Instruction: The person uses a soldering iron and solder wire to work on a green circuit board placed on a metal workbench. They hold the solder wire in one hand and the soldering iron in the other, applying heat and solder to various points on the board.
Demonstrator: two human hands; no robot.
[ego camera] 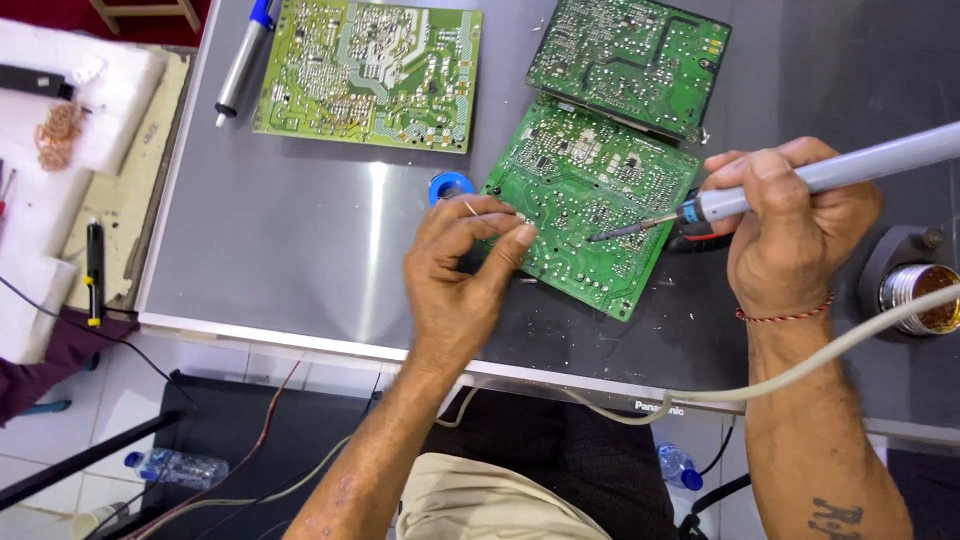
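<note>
Seated at the grey bench (300,250), I pinch a thin strand of solder wire (472,209) between the thumb and fingers (520,235) of my left hand (460,275), the hand closed on the wire and resting at the near left edge of a green circuit board (585,205) that lies solder side up at a slant. My right hand (795,225) is wrapped shut around the pale grey handle of a soldering iron (800,180), held like a pen, its dark tip (612,235) touching or just above the board's lower middle; I cannot tell which. The iron's cream cord (800,375) loops off the near edge of the bench. I judge the board light and stiff but fragile, best steadied by its bare edges and not by the joints, while the wire is soft and bends easily, so it wants a grip close to its free end; the iron is safe only at the handle. A blue spool (450,185) sits just beyond my left fingers, a brass-coloured tip cleaner (920,295) stands to the right, and farther back lie a second dark green board (630,60), touching the first, a paler green board (370,75) and a desoldering pump (243,60).
</note>
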